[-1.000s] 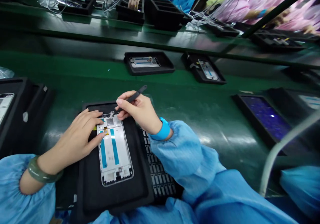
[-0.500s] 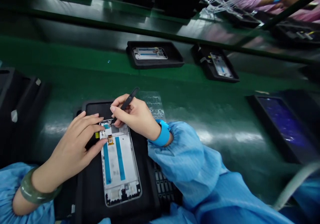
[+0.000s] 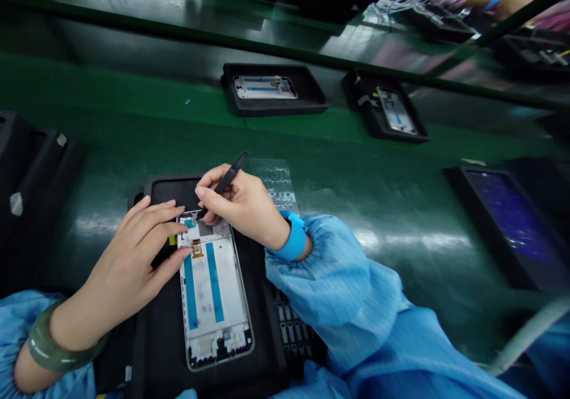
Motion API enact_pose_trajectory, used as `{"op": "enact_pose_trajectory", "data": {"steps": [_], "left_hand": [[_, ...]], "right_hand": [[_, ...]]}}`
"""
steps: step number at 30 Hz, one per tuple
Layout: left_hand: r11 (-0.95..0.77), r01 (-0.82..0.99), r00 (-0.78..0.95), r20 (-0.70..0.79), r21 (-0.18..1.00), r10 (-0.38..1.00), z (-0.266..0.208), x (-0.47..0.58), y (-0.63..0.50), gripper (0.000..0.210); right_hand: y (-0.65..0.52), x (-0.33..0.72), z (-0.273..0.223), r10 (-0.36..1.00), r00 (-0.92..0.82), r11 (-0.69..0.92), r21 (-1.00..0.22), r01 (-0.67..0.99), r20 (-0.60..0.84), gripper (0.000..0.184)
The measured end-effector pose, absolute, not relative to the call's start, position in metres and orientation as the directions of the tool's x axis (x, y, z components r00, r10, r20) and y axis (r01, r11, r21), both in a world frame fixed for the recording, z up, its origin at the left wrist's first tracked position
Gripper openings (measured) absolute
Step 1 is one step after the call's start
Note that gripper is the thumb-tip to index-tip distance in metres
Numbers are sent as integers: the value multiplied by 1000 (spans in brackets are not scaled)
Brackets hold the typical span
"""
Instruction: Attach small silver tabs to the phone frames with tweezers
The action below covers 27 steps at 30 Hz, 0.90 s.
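Note:
A silver phone frame [image 3: 231, 292] with blue adhesive strips and a small orange flex cable [image 3: 197, 249] lies in a black foam tray [image 3: 155, 339]. My left hand [image 3: 138, 247] rests across the frame's upper left edge, fingers apart, with thumb and fingertips touching it. Black tweezers [image 3: 231, 173] are pinched in my right hand [image 3: 243, 206]. Their tips point down at the top end of the frame, partly hidden by my fingers, so I cannot tell whether they grip anything. A yellow tab [image 3: 173, 240] sticks out beside the frame's left edge.
Two black trays with phone frames [image 3: 266, 87] [image 3: 397, 111] stand farther back on the green bench [image 3: 378, 191]. A clear plastic sheet [image 3: 278, 182] lies beyond my right hand. Black trays [image 3: 33, 167] are at left, another with a bluish screen [image 3: 507, 215] at right. Another person's arm shows top right.
The camera view has shifted slightly, so the background sits a little higher. Both hands, the tweezers and the phone frame keep nearly the same positions relative to each other.

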<state>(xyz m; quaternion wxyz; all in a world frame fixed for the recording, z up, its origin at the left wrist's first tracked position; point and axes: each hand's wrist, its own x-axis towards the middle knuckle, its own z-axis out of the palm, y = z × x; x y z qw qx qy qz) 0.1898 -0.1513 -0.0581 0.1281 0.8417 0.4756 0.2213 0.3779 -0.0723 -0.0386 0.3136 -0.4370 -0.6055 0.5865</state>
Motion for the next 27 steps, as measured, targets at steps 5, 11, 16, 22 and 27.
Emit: {"op": "enact_pose_trajectory", "data": {"steps": [5,11,16,22,27], "left_hand": [[-527,741,457,264,416,850,-58,191,-151,25],[-556,745,484,274,368,831,-58,191,-151,28],[-585,749,520,271,311,810,-57,191,-150,32],[-596,768,537,272,233,798,-55,194,-148,31],[-555,807,503,255,205,826,-52,200,-150,27]], "right_hand": [[-73,378,-38,898,-417,-66,-981,180,-138,18],[-73,378,-38,898,-421,-45,-980,195,-125,17],[-73,378,-38,899,-425,-11,-975,222,-107,17],[-75,377,-37,906,-420,82,-951,297,-53,11],[-79,378,-39,943,-333,94,-951,296,-10,15]]}}
